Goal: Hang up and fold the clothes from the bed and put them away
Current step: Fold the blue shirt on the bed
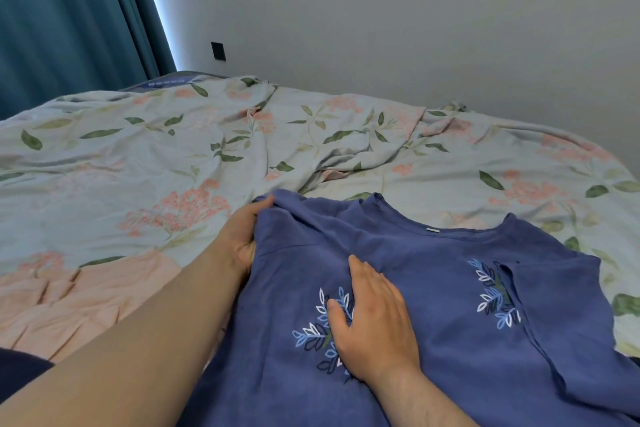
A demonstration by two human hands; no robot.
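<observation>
A floral-covered bed (173, 156) fills the view. On its near edge a blue top (433, 288) lies flat, neckline pointing toward the wall and its length running back to the person. The left hand (239, 232) grips its shoulder fold. The right hand (374, 326) presses flat, fingers straight, on the embroidery.

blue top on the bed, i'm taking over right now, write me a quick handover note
Left hand grips the blue top at its left shoulder edge, which is raised off the bed.
Right hand presses flat on the top's middle.
The top lies spread on the floral duvet.
Done: top laid out.
Left: fold it, then put it away.
</observation>
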